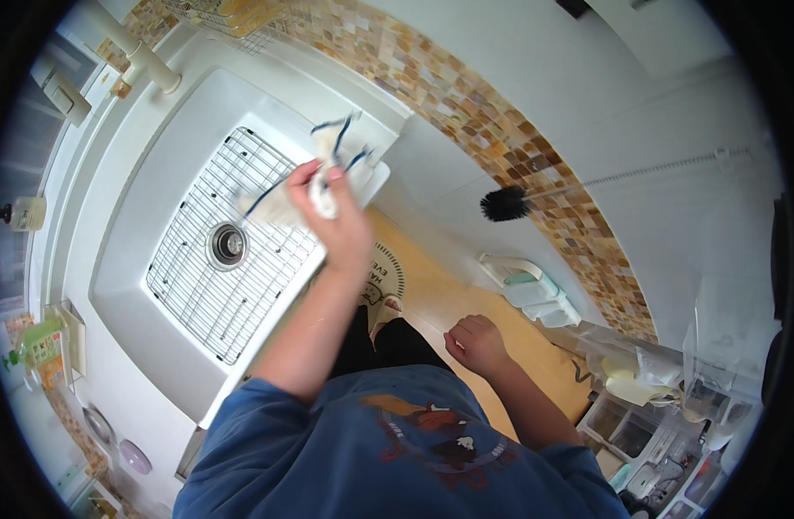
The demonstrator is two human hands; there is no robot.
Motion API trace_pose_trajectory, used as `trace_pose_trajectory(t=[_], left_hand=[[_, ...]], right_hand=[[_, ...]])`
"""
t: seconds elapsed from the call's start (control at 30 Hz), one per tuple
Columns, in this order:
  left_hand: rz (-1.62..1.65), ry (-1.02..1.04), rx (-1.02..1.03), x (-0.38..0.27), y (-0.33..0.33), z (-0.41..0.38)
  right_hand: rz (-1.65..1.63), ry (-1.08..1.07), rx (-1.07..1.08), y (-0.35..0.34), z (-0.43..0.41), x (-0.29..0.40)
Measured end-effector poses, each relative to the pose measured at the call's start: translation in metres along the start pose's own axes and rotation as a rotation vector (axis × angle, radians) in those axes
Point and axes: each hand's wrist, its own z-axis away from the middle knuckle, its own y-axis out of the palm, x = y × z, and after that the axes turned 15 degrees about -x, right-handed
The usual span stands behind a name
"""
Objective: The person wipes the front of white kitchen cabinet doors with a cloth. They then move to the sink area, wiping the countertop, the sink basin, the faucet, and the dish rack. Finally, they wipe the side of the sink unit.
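My left hand (335,207) grips a white cloth with dark blue edging (273,206), bunched between thumb and fingers. The cloth is motion-blurred and fans out to both sides, over the front right corner of a white sink (121,285). Beneath it, a metal wire sink grid (241,305) covers the sink floor, with an opening around the drain (228,245). My right hand (478,344) hangs beside my body over the wooden floor, its fingers curled in and nothing visible in them.
A beige faucet (153,68) rises behind the sink. Soap bottles (30,214) stand along the left. On the right wall hang a black round brush (504,204) and a white rack (530,285). Organizer trays (621,422) sit at lower right. A round mat (385,272) lies near my feet.
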Motion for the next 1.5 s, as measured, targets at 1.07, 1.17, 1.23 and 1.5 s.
trace_pose_trajectory(t=[1.07,1.17,1.23,1.5], left_hand=[[-0.120,-1.325,-0.087,0.255,0.060,0.272],[-0.228,-1.187,-0.059,0.159,0.092,0.276],[-0.329,-1.098,0.079,0.088,0.104,0.261],[0.206,-1.226,0.129,0.041,0.062,0.222]], right_hand=[[0.200,0.770,0.180,-0.075,0.242,-0.025],[0.188,0.695,0.237,-0.078,0.246,-0.031],[0.196,0.779,0.228,-0.079,0.235,-0.033],[0.200,0.886,0.207,-0.072,0.220,-0.049]])
